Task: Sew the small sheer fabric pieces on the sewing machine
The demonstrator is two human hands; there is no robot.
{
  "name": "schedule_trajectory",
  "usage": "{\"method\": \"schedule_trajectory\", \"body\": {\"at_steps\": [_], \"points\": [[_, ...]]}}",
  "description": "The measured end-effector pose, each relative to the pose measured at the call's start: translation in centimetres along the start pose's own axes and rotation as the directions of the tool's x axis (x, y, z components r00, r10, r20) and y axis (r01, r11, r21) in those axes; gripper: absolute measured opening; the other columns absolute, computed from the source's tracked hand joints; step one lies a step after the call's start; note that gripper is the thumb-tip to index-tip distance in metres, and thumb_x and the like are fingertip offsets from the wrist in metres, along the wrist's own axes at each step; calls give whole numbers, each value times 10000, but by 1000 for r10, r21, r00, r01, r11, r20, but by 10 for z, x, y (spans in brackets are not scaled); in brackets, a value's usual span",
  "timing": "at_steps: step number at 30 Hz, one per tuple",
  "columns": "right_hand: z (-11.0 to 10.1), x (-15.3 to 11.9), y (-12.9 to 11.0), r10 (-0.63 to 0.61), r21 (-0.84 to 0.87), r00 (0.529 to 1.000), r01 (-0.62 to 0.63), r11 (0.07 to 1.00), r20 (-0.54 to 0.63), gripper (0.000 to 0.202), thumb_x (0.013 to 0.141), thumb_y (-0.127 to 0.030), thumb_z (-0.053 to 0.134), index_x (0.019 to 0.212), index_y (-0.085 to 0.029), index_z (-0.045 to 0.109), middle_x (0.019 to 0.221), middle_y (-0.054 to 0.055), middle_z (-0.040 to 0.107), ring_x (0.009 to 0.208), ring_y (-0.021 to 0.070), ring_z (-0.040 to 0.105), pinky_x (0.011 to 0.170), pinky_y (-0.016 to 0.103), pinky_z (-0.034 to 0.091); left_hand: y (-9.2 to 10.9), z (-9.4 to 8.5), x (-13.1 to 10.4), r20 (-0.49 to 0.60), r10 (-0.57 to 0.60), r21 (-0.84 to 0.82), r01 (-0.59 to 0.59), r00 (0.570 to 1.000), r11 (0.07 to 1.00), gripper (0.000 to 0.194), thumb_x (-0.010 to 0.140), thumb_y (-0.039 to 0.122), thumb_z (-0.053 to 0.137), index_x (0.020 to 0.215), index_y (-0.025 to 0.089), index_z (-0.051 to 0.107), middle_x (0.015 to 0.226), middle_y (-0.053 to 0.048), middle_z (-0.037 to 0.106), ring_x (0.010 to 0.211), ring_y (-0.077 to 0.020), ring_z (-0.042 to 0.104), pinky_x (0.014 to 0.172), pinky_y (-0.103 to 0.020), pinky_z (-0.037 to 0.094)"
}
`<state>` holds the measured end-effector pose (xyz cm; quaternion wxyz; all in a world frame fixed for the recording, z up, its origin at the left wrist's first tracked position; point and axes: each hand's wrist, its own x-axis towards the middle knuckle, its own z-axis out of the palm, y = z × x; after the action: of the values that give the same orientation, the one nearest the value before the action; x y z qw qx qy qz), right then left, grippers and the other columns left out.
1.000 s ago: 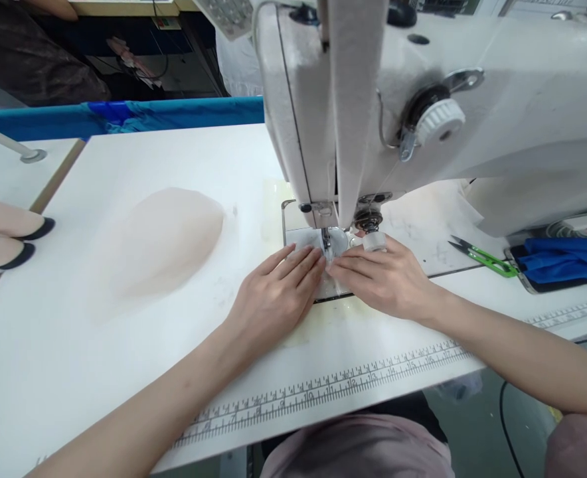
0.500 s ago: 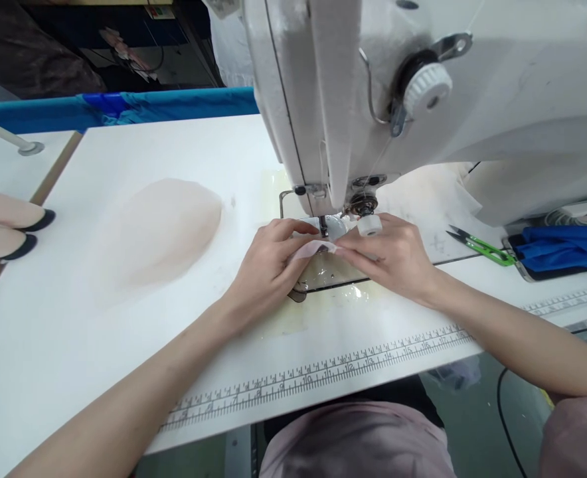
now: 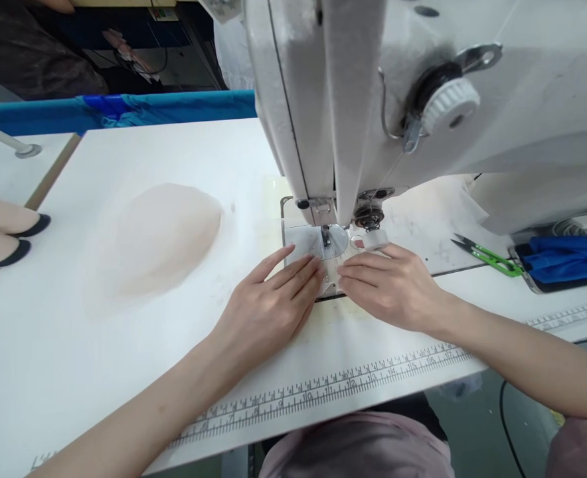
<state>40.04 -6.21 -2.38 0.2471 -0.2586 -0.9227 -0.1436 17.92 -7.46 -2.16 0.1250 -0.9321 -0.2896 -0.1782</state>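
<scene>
My left hand lies palm down with its fingers stretched out on the machine bed, the fingertips just in front of the presser foot. On the other side my right hand rests with straight fingers pointing left, its thumb hidden. Between the fingertips there is a narrow gap over the shiny metal plate. Any thin, see-through fabric beneath the fingers is too faint to make out. Above both hands stands the white sewing machine head.
A sheer beige fabric piece lies left on the white table. Two padded beige shapes with black ends are at the far left. Green thread snips and blue cloth lie right. A ruler strip runs along the front edge.
Both hands have come down and nearer to me. The sheer white strip pinched between them no longer shows, and the left fingers have straightened and spread flat. The view has shifted slightly.
</scene>
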Motion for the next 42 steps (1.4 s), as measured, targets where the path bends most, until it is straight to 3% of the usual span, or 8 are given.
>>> {"method": "schedule_trajectory", "body": {"at_steps": [9,14,25,31,37,42], "points": [[8,3,4,12,-20,999,-13,1000,-43,246,901,-79,528,791,-205,709,899,-34,758,843,119,678,871,298,497,-8,4,3,2,-14,37,13,1000,999,273,915,139,493,1155,137,624,1155,-99,690,1065,-237,666,1040,-493,494],[15,6,8,17,-60,997,-22,998,-79,227,899,-74,534,807,-185,710,918,-25,758,760,113,670,879,299,498,-13,11,4,-6,-85,46,85,996,995,292,942,157,451,1183,144,616,1191,-74,676,1112,-225,641,1103,-510,410],[10,-2,-3,61,-65,998,-62,996,-22,216,957,-208,491,950,-173,704,1030,21,740,972,152,663,971,355,492,10,0,1,4,-77,52,77,997,996,277,918,207,533,1138,89,653,1149,-123,688,1075,-246,658,1067,-499,433],[10,-1,-2,62,-70,998,-62,996,-9,203,951,-214,510,949,-144,701,1025,26,740,973,147,659,1024,349,451,8,3,1,-17,-84,55,85,996,995,257,911,193,540,1105,84,668,1132,-126,695,1051,-244,669,1064,-491,438],[12,4,1,80,-116,997,-80,990,-4,246,967,-228,468,920,-178,703,951,2,750,831,142,662,970,345,469,2,8,1,-22,-91,29,92,996,995,290,914,210,538,1140,66,650,1163,-148,677,1085,-269,651,1070,-513,424],[15,6,4,115,-125,992,-108,986,54,274,972,-222,451,947,-144,713,933,38,752,867,168,662,1000,367,430,-4,13,4,-18,-110,20,110,994,994,312,924,229,529,1169,69,636,1179,-147,670,1109,-262,639,1113,-504,378]]}}
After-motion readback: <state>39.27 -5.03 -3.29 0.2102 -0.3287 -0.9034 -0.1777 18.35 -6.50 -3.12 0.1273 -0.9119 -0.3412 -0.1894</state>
